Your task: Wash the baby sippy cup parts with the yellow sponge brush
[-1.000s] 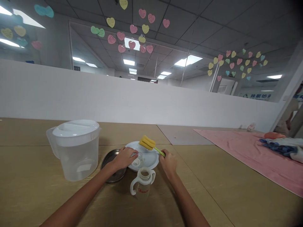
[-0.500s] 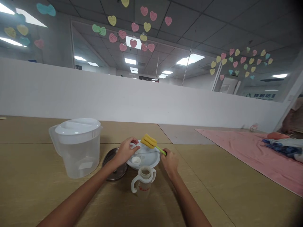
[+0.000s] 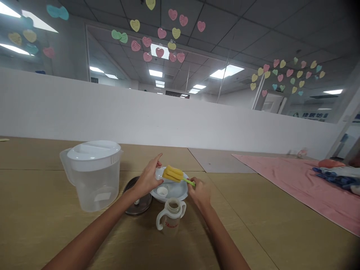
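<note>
My right hand (image 3: 200, 193) grips the green handle of a bottle brush (image 3: 173, 174) with a yellow sponge head, which points left above a white bowl (image 3: 182, 194). My left hand (image 3: 149, 175) is open just left of the sponge, thumb and fingers spread, with nothing held. A small white ring-like piece (image 3: 162, 192) sits in the bowl. In front of the bowl a clear baby bottle (image 3: 171, 222) with two white side handles and red lettering stands upright, its mouth uncovered. Partly under my left wrist lies a dark round metal tray (image 3: 137, 208) with a small white piece on it.
A large translucent lidded pitcher (image 3: 97, 180) stands to the left on the wooden table (image 3: 253, 213). A pink cloth (image 3: 281, 180) covers the right side, with blue and white fabric (image 3: 336, 174) on it. Behind the table runs a low white wall (image 3: 157, 120) with glass above.
The sponge head has tilted down and shifted slightly left over the bowl. My left hand's fingers have spread open and risen. The bottle and pitcher stay put.
</note>
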Demonstrator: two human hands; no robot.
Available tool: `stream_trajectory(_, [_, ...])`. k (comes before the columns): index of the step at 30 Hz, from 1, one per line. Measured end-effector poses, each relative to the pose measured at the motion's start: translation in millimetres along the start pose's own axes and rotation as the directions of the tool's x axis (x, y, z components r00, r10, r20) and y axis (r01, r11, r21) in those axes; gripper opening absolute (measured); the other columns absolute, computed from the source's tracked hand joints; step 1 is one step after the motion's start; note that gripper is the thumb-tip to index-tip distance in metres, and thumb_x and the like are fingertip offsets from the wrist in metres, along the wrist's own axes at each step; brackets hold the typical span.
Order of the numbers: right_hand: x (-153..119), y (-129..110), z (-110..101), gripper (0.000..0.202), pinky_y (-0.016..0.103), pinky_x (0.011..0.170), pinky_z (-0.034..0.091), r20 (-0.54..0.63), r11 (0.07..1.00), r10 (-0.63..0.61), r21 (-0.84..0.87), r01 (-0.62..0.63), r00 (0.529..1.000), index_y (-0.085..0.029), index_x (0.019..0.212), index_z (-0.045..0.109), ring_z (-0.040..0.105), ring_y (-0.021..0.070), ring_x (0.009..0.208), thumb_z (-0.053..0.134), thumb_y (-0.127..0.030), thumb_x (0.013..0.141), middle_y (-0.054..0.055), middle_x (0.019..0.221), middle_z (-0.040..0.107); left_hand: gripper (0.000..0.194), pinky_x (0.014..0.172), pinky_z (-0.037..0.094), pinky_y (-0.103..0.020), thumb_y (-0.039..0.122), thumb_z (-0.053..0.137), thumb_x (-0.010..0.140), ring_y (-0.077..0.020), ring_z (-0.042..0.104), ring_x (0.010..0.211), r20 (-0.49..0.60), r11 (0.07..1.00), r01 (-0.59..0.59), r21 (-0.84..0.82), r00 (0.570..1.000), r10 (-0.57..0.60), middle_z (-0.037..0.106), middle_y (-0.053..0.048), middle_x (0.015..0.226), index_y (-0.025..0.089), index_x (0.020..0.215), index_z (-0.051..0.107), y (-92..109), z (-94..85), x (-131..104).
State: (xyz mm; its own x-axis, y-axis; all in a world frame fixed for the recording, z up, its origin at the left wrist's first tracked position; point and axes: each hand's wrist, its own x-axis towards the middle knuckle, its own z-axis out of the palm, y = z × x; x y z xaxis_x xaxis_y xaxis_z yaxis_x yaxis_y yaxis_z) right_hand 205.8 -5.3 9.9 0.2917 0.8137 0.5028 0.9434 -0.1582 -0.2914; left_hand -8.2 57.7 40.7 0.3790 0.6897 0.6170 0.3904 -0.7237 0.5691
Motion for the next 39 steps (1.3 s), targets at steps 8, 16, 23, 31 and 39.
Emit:
stream_trajectory(8, [-2, -2, 1, 0.037, 0.026, 0.050, 0.015, -0.147, 0.945, -0.092, -0.324, 0.041, 0.985, -0.017, 0.068, 0.064, 0.058, 0.0156, 0.059, 0.041, -0.036, 0.089, 0.007, 0.067, 0.066, 0.088, 0.085, 0.046, -0.034, 0.013, 0.060, 0.066, -0.0186, 0.052, 0.095, 0.102, 0.985, -0.127, 0.118, 0.988, 0.115, 0.044, -0.004, 0.108, 0.030, 0.140, 0.016, 23, -21.3, -4])
stream_trajectory(16, [-7, 1, 10, 0.037, 0.026, 0.051, 0.019, -0.542, 0.938, -0.341, -0.252, 0.239, 0.768, -0.018, 0.054, 0.059, 0.047, 0.0102, 0.047, 0.044, -0.027, 0.087, 0.001, 0.049, 0.057, 0.072, 0.084, 0.043, -0.029, 0.029, 0.062, 0.074, -0.0173, 0.056, 0.092, 0.207, 0.996, -0.059, -0.059, 0.976, 0.070, 0.057, -0.003, 0.105, 0.024, 0.137, 0.027, 44, -18.9, -11])
stream_trajectory(23, [-10, 1, 11, 0.039, 0.026, 0.054, 0.022, -0.460, 0.967, -0.248, -0.173, 0.188, 0.852, -0.018, 0.055, 0.061, 0.048, 0.0109, 0.054, 0.042, -0.030, 0.087, 0.003, 0.055, 0.060, 0.046, 0.061, 0.046, -0.026, 0.045, 0.037, 0.087, -0.0161, 0.058, 0.066, 0.156, 0.979, 0.172, -0.109, 0.976, -0.154, 0.061, -0.002, 0.078, 0.016, 0.122, 0.046, 33, -9.9, -10])
stream_trajectory(31, [-4, 3, 8, 0.029, 0.025, 0.054, 0.021, -0.251, 1.000, 0.025, 0.004, -0.024, 0.968, -0.017, 0.067, 0.065, 0.051, 0.0130, 0.060, 0.044, -0.029, 0.083, 0.005, 0.066, 0.065, 0.049, 0.089, 0.043, -0.035, 0.021, 0.060, 0.069, -0.0234, 0.053, 0.103, -0.012, 0.957, 0.046, 0.288, 0.999, -0.044, 0.050, -0.008, 0.113, 0.019, 0.116, 0.046, 2, -49.3, 3])
stream_trajectory(39, [-1, -1, -4, 0.039, 0.023, 0.054, 0.023, -0.060, 0.985, 0.135, 0.112, -0.127, 0.989, -0.016, 0.079, 0.065, 0.053, 0.0149, 0.065, 0.038, -0.043, 0.087, 0.005, 0.071, 0.063, 0.056, 0.078, 0.045, -0.031, -0.001, 0.052, 0.059, -0.0251, 0.055, 0.101, 0.293, 0.818, 0.045, 0.574, 0.921, -0.256, 0.052, -0.010, 0.110, 0.017, 0.112, 0.048, -29, -54.4, -4])
